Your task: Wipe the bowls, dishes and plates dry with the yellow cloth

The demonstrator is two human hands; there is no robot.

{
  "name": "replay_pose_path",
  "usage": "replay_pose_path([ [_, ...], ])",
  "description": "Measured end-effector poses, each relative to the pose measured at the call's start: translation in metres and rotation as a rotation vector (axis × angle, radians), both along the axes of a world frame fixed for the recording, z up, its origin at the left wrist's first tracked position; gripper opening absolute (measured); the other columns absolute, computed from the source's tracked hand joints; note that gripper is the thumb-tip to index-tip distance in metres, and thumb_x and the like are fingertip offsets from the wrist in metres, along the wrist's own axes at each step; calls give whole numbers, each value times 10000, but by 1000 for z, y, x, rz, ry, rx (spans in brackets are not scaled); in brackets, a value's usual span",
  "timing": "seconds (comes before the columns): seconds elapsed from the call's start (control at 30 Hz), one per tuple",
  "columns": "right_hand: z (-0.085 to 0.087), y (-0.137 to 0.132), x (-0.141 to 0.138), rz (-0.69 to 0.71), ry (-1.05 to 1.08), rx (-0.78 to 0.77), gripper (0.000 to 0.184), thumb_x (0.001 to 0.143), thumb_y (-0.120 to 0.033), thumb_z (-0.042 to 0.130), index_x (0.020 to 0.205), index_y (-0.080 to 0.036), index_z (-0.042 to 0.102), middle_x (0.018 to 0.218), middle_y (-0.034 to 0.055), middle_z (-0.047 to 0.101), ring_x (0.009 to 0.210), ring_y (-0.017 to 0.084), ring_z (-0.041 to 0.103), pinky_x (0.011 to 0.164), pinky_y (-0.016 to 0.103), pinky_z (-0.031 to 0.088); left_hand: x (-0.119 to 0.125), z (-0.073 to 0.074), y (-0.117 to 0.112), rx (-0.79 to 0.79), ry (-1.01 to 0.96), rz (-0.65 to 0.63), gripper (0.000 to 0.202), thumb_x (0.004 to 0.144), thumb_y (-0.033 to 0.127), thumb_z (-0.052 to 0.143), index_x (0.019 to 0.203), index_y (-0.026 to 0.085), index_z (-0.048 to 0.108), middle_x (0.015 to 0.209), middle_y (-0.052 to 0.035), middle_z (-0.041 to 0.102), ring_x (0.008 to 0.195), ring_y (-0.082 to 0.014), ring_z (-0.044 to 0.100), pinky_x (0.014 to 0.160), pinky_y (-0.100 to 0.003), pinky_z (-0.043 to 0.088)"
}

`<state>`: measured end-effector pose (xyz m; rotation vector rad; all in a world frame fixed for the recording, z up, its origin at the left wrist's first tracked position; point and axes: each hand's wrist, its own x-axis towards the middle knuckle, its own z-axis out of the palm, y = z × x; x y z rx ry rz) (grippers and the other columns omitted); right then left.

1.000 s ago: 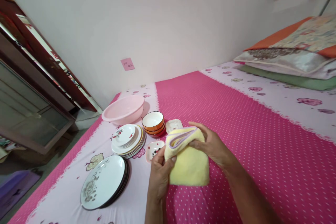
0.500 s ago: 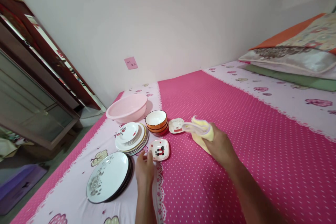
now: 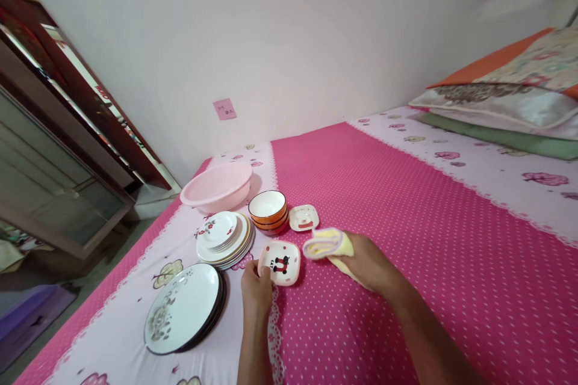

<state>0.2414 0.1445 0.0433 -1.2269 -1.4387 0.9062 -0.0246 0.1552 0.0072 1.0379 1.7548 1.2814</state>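
Note:
My left hand (image 3: pixel 257 289) grips the left edge of a small square dish (image 3: pixel 289 257) with a black-and-red cat picture, thumb over the rim. The dish is tilted a little. In my right hand (image 3: pixel 368 261) is a folded yellow cloth (image 3: pixel 332 243), just right of the dish and apart from it. Behind, a second small dish (image 3: pixel 304 218) lies on the bed beside a stack of orange bowls (image 3: pixel 268 207). Left of my left hand are a pile of white plates (image 3: pixel 221 231) and a stack of large dark-rimmed plates (image 3: pixel 183 310).
A pink basin (image 3: pixel 217 186) stands near the wall, behind the plates. The bed is spread with a pink dotted sheet (image 3: pixel 383 180). Pillows (image 3: pixel 506 105) are piled at the far right. A purple box (image 3: pixel 34 322) sits on the floor at left.
My left hand has closed on the cat dish, which is now slightly lifted and tilted. My right hand has brought the cloth left and down, closer to the dish.

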Motion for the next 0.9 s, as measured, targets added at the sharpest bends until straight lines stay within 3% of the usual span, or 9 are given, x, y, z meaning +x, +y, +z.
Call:
replay_pose_path([
  [0.13, 14, -2, 2, -204, 105, 61, 432, 808, -333, 728, 1214, -187, 762, 1175, 119, 805, 1044, 297, 776, 944, 422, 609, 25, 9, -12, -41, -401, -99, 251, 734, 353, 656, 871, 144, 679, 739, -67, 718, 661, -209, 656, 612, -299, 491],
  [0.27, 26, -8, -9, -229, 229, 212, 443, 816, -315, 737, 1240, -187, 744, 1176, 110, 804, 1048, 285, 774, 952, 400, 616, 46, 22, -20, -165, -752, -139, 362, 841, 331, 636, 1126, 111, 670, 923, -136, 791, 748, -244, 732, 591, -313, 544],
  [0.37, 29, -12, -20, -194, 232, 297, 439, 822, -225, 724, 1260, -204, 727, 1192, 88, 797, 1075, 263, 760, 989, 381, 596, 60, 29, -25, -258, -1060, -181, 400, 935, 310, 581, 1275, 107, 635, 1024, -162, 807, 903, -299, 767, 780, -446, 615],
  [0.47, 28, -15, -27, -104, 200, 307, 487, 804, -153, 725, 1285, -222, 702, 1202, 72, 788, 1050, 250, 753, 943, 353, 601, 75, 31, -29, -287, -1298, -269, 433, 1003, 358, 527, 1343, 110, 627, 1098, -174, 804, 1084, -340, 743, 1006, -572, 547],
  [0.57, 32, -20, -30, 28, 152, 270, 489, 810, -98, 680, 1279, -236, 693, 1178, 58, 782, 995, 236, 744, 849, 314, 595, 84, 33, -31, -162, -1388, -318, 417, 1030, 388, 510, 1297, 119, 686, 1172, -159, 794, 1192, -323, 702, 1126, -536, 471],
  [0.7, 44, -25, -33, 192, 1, 271, 426, 850, -66, 588, 1218, -244, 705, 1189, 61, 753, 1047, 234, 697, 906, 321, 538, 81, 33, -31, -38, -1403, -377, 447, 1058, 440, 445, 1215, 148, 746, 1216, -140, 786, 1148, -279, 717, 1135, -487, 465],
  [0.9, 39, -22, -42, 157, -454, 240, 246, 817, -29, 557, 957, -191, 680, 991, 85, 725, 963, 248, 628, 840, 327, 452, 72, 33, -32, 60, -1318, -374, 446, 1057, 416, 414, 1237, 170, 739, 1273, -135, 765, 1151, -276, 713, 1097, -503, 498],
])
